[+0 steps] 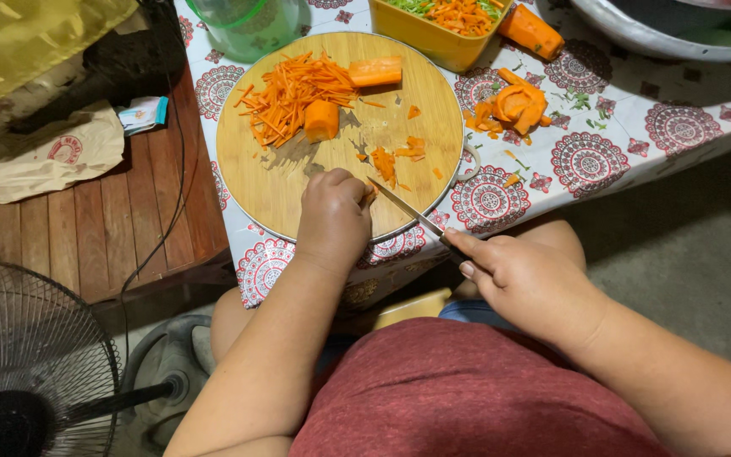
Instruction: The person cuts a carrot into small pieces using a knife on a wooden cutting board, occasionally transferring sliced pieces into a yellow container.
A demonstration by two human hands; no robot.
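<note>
- On the desk (636, 127), under a white cloth with red medallions, sits a round pale wooden cutting board (298, 182).
- At twelve o'clock on the board lies a heap of thin orange carrot strips (294, 93), with two carrot chunks beside it.
- At six o'clock, the left hand (333, 218) has its grip curled down on a small carrot piece, mostly hidden.
- At four o'clock, the right hand (522, 279) has its grip clamped on a slim steel knife (403, 207), blade tip by the left fingers.

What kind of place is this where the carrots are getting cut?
Probably a home cooking corner. A round wooden cutting board with carrot strips sits on a patterned tablecloth, the right hand holds a knife, and a floor fan stands nearby.
</note>
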